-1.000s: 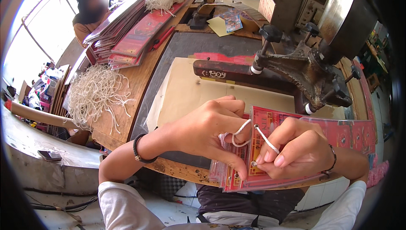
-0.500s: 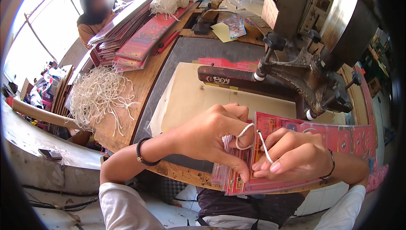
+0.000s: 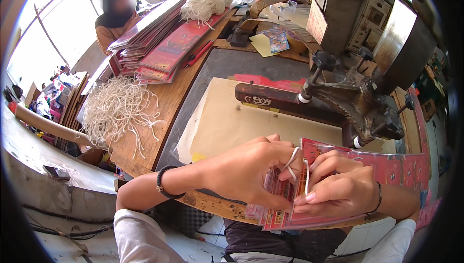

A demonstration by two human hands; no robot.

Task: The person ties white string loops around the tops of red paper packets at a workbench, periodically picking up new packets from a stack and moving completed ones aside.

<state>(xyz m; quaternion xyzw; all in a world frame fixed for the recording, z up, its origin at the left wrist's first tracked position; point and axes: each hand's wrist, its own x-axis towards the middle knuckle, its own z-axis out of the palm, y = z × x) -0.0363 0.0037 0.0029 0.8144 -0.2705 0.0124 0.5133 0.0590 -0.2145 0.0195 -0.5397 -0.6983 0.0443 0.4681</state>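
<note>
Over the near edge of the table, my left hand (image 3: pixel 256 171) is closed on the edge of a red printed packet, with a loop of white string (image 3: pixel 292 162) around a finger. My right hand (image 3: pixel 340 188) pinches at a white cord from the same packet's edge, its thumb and index finger pressed together low against the packet. The red packets (image 3: pixel 398 169) lie overlapped in clear film beneath both hands, reaching right along the table. Whether the right fingertips grip the cord, the packet or both is partly hidden.
A tangled heap of white strings (image 3: pixel 118 111) lies at the left, by stacked red packets (image 3: pixel 169 53) topped with another string bundle (image 3: pixel 205 7). A press machine with a metal arm (image 3: pixel 270 96) stands over a cream sheet (image 3: pixel 217 118). A person (image 3: pixel 113 12) is at the far left.
The cord, slanting from a hole in the packet to my right fingers before, now runs nearly straight down. My right fingers have shifted along the packet. The whole view has moved slightly.
</note>
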